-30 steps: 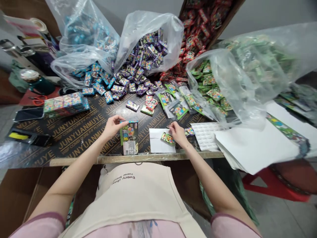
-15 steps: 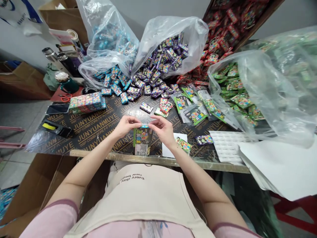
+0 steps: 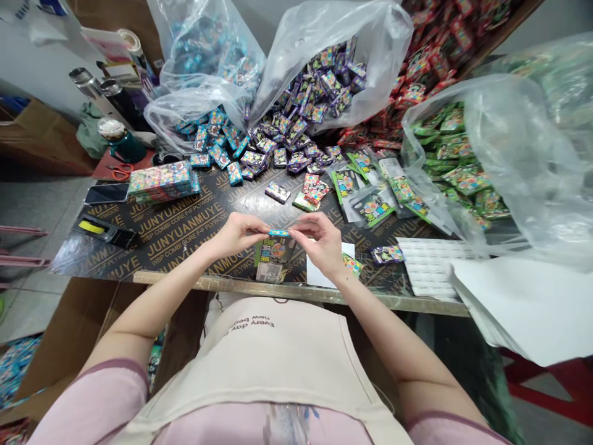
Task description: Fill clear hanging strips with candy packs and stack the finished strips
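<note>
A clear, colourfully printed packet (image 3: 274,253) hangs upright above the table's front edge, held by both hands at its top edge. My left hand (image 3: 238,233) pinches the top left corner. My right hand (image 3: 321,240) pinches the top right corner. Under my right hand lie a white card (image 3: 319,278) and a small green pack (image 3: 353,264); a purple pack (image 3: 388,254) rests further right.
The dark plywood table (image 3: 176,228) bears open plastic bags of blue (image 3: 204,68), purple (image 3: 324,74) and green (image 3: 467,161) packs, loose packs between them, a stacked bundle (image 3: 163,181), a phone (image 3: 106,193), a sticker sheet (image 3: 428,267) and white sheets (image 3: 523,309). A cardboard box (image 3: 60,346) sits below left.
My right hand left the small green pack on the white card and came up to the packet's top edge. Both hands now pinch that edge; the view shifted left.
</note>
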### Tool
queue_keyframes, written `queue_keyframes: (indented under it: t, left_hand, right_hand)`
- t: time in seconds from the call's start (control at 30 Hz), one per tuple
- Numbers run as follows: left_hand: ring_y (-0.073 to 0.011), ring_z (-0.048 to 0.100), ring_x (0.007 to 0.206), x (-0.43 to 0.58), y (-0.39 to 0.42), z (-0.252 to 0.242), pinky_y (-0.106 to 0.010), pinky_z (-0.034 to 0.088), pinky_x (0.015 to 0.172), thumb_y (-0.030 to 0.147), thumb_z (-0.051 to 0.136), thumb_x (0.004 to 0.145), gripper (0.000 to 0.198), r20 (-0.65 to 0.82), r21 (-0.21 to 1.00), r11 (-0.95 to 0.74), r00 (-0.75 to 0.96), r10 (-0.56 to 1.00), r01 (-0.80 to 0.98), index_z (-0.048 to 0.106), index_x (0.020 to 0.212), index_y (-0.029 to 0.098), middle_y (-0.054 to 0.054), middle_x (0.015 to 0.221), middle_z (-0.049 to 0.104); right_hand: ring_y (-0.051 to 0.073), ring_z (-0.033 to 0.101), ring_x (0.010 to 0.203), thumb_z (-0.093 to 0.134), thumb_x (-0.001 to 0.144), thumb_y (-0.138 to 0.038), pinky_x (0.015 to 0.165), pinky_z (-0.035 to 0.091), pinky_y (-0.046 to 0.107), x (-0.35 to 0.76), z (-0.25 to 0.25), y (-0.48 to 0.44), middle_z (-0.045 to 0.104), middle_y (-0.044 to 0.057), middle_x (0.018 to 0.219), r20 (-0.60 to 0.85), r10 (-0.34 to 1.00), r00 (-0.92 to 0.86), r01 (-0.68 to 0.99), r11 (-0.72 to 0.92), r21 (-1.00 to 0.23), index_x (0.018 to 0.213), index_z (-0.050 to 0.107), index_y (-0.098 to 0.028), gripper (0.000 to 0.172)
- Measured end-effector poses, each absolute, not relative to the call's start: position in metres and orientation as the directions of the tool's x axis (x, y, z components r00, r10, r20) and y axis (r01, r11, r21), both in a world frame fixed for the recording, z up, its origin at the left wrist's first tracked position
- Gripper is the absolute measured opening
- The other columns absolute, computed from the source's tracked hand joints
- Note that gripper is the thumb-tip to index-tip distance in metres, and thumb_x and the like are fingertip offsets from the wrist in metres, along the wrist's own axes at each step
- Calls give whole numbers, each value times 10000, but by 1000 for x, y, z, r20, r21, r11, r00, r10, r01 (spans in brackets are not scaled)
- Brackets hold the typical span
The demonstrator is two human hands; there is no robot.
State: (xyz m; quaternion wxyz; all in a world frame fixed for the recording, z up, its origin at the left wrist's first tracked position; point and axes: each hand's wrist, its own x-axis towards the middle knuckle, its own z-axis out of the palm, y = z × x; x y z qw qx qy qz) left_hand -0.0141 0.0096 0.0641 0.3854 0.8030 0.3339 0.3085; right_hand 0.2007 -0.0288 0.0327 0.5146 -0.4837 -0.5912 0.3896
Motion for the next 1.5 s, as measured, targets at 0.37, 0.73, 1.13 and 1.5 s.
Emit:
queue_keyframes:
  t: [0.37, 0.73, 1.13, 1.5]
  left_hand:
    - [-123, 650, 713, -1, -7, 49, -234, 506, 638, 210, 582, 869, 120, 492, 617, -725, 569, 659, 305, 691, 827, 181, -57, 853, 703]
    - [-179, 660, 710, 5, -9, 35, -299, 510, 670, 207, 749, 679, 97, 166, 949, -210, 194, 967, 236, 671, 702, 154, -42, 748, 710]
    - [-175, 636, 733, 2, -10, 33, -306, 514, 705, 184, 731, 659, 115, 123, 965, -163, 197, 973, 206, 622, 687, 161, -27, 715, 668]
    - [-163, 625, 705, 3, -9, 29, -296, 507, 679, 234, 725, 674, 139, 144, 960, -188, 209, 967, 209, 612, 704, 158, -34, 740, 674]
  right_hand:
    - [178, 679, 865, 642, 833, -251, 823, 541, 351, 213, 39, -37, 718, 24, 913, 517, 854, -66, 417, 494, -763, 1083, 610, -243, 252]
    - [105, 567, 582, 758, 694, -347, 566, 430, 243, 201, 95, -2, 580, -52, 657, 72, 955, -288, 54, 91, -994, 871, 515, -209, 331]
    - [126, 534, 635, 632, 742, -144, 619, 387, 256, 179, 73, 4, 557, -52, 683, 91, 898, -431, 357, 263, -897, 1050, 475, -216, 353]
    - [186, 525, 790, 563, 756, -28, 756, 352, 303, 179, 78, 1, 587, -16, 716, 217, 808, -548, 557, 546, -626, 1088, 471, -204, 386]
